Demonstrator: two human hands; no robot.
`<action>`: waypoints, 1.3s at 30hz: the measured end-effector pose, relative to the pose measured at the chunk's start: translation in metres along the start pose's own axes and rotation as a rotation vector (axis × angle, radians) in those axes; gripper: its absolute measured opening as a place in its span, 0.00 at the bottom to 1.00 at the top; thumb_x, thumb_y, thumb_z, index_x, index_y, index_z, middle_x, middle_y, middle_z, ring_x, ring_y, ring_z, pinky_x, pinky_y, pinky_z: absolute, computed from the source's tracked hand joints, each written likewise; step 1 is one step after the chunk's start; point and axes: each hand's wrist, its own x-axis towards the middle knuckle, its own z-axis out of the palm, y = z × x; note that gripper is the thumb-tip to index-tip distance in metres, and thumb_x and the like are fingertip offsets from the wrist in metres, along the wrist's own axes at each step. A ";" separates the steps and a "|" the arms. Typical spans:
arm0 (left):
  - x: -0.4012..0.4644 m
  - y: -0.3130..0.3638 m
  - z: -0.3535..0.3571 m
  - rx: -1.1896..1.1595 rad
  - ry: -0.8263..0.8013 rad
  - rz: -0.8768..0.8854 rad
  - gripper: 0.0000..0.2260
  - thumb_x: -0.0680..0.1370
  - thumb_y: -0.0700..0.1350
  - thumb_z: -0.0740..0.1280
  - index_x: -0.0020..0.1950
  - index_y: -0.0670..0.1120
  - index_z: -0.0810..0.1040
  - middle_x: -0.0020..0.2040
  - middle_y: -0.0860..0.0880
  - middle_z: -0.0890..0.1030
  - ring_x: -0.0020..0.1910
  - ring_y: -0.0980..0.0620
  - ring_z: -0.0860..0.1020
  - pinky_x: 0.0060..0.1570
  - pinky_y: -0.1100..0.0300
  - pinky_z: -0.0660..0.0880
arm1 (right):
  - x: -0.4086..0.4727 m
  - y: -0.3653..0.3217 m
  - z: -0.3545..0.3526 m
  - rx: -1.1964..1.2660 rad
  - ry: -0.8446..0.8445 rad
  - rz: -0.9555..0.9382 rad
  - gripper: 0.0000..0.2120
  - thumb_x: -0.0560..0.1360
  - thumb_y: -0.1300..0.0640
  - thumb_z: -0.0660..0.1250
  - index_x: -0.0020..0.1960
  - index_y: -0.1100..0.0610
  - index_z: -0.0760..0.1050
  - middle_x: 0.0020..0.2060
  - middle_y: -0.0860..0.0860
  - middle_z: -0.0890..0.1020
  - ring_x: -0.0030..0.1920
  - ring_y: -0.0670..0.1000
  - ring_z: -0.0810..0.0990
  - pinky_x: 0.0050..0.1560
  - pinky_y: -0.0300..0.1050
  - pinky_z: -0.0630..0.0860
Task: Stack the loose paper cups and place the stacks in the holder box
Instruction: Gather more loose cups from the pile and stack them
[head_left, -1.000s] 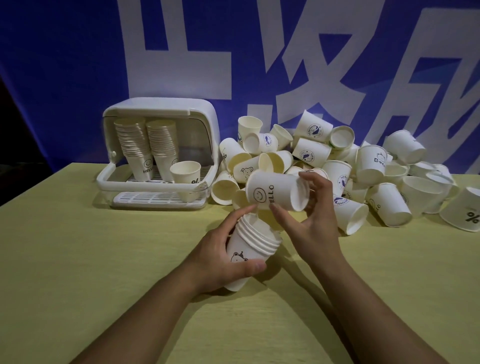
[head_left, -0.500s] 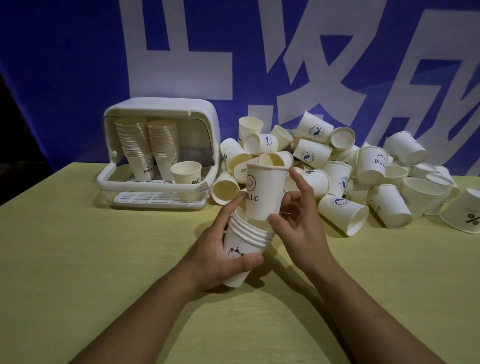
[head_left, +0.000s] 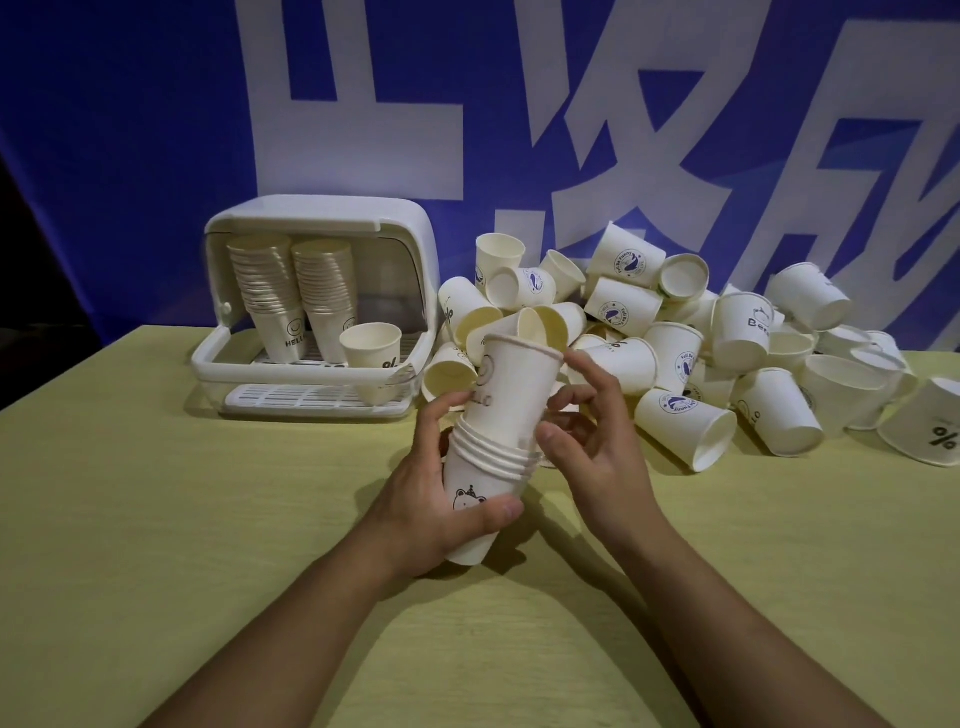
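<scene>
**Head view: top cup partly seated in hand-held stack**

Head camera, single view.

- Left hand (head_left: 434, 499) wraps a short stack of nested white paper cups (head_left: 480, 483), thumb across the front under a small bear print, fingers round the back. Stack is tilted, held just above the pale yellow-green tabletop (head_left: 208, 545).
- Top white paper cup with "HELLO" smiley print (head_left: 506, 395) sits partway into the stack, rim well above the bunched rims below.
- Right hand (head_left: 597, 447) touches that top cup: thumb on its lower wall, fingertips near the rim. Fingers loosely curled on the cup, a light pinch, not a tight clamp.
- White plastic holder box with raised lid (head_left: 322, 218) stands at the far left of the table. Inside: two tall upright stacks of paper cups (head_left: 296, 296) side by side, plus one single cup with a "%" mark (head_left: 371, 345) in front of them.
- Loose heap of white paper cups (head_left: 675, 332) lies right of the box, most on their sides, spreading to the right edge.
- Blue banner with large white characters (head_left: 467, 104) behind.
</scene>
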 end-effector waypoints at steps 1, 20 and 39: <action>0.000 0.000 0.000 -0.002 0.030 -0.007 0.43 0.60 0.66 0.75 0.65 0.79 0.50 0.59 0.56 0.80 0.50 0.55 0.83 0.53 0.45 0.81 | 0.000 0.000 0.000 -0.042 -0.003 -0.023 0.23 0.70 0.46 0.67 0.65 0.38 0.73 0.53 0.47 0.76 0.50 0.43 0.79 0.51 0.42 0.78; 0.001 0.001 0.000 0.035 0.100 0.007 0.38 0.60 0.68 0.73 0.62 0.82 0.54 0.60 0.67 0.76 0.55 0.71 0.76 0.47 0.71 0.70 | 0.016 0.029 -0.019 -0.713 0.151 0.262 0.16 0.78 0.38 0.62 0.44 0.51 0.73 0.52 0.50 0.74 0.53 0.53 0.74 0.51 0.48 0.70; -0.001 -0.001 0.000 -0.051 -0.091 0.010 0.41 0.62 0.61 0.77 0.67 0.79 0.57 0.56 0.61 0.81 0.52 0.55 0.82 0.54 0.50 0.81 | 0.017 0.013 -0.024 -0.101 0.211 0.202 0.35 0.74 0.61 0.73 0.75 0.42 0.64 0.63 0.47 0.75 0.57 0.48 0.79 0.50 0.41 0.79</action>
